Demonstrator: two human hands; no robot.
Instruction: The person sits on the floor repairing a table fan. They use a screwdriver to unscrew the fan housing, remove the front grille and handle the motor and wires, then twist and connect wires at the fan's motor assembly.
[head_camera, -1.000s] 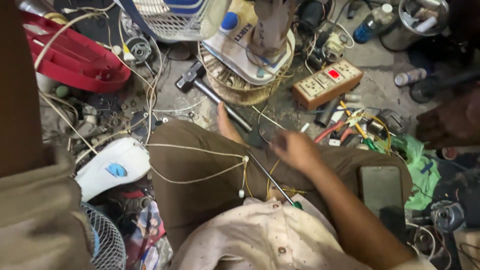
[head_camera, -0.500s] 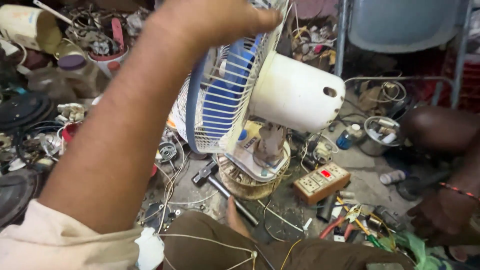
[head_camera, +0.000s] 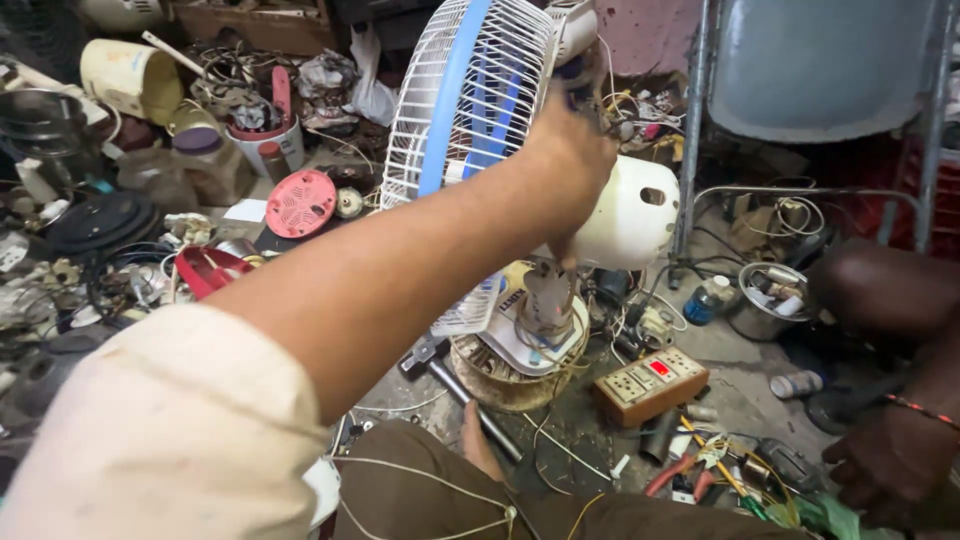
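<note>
Reaching across the middle of the view, the person's left hand (head_camera: 565, 165) rests on the back of a small table fan (head_camera: 520, 150), at the spot where the wire guard meets the white motor housing (head_camera: 630, 215). The fingers curl downward over the top and near side of the housing, closed around it in a loose grip; the fingertips themselves are hidden behind the hand, so how tightly they press cannot be told. The fan sits directly under and in front of the fingers, touching them.

The fan stands upright on a short stem (head_camera: 548, 300) above a round base (head_camera: 515, 365) on the cluttered floor. Its motor axis runs roughly level, from the housing at the right toward the white wire guard (head_camera: 470, 110) at the left, so the fan faces left and slightly away from the camera. Blue blades (head_camera: 455, 100) show through the guard.

The bare forearm stretches from a cream sleeve (head_camera: 170, 430) at the lower left up to the fan. The right hand is not visible. Another person's hand (head_camera: 890, 460), wearing a thin bracelet, rests at the lower right edge near pliers (head_camera: 690, 470) and loose wires. A beige socket box (head_camera: 650, 383) with a red switch lies just right of the base, and a round red cover (head_camera: 300, 203) lies on the floor to the left.
</note>
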